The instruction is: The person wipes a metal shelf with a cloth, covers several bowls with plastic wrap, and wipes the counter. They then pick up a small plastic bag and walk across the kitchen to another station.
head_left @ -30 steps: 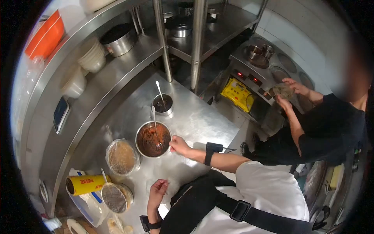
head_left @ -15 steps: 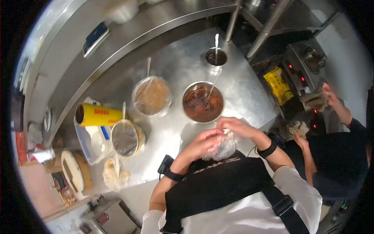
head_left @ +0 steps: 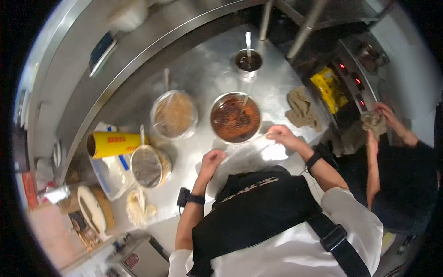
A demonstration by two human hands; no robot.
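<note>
My left hand (head_left: 212, 162) pinches one side of a sheet of clear plastic film (head_left: 247, 150), which is stretched between my two hands. My right hand (head_left: 282, 137) has its fingers closed on the film's other side. Just beyond the film stands a steel bowl (head_left: 211, 117) of dark red sauce, with a spoon (head_left: 245, 100) in it. To its left is a bowl (head_left: 173, 115) of light brown contents under clear film. Farther back, a small steel pot (head_left: 248, 62) holds dark liquid and a spoon.
Left are a yellow can (head_left: 115, 144), a film-covered container (head_left: 146, 167), a plastic tub (head_left: 110, 177) and crumpled plastic (head_left: 137, 207). A brown cloth (head_left: 302, 108) lies at the right. Another person's hands (head_left: 385, 113) hold a cloth beside the appliance with red lights (head_left: 358, 81).
My hands have moved apart, spreading the bunched film between them. A brown cloth now lies on the table's right side. The other person's hands have come closer together.
</note>
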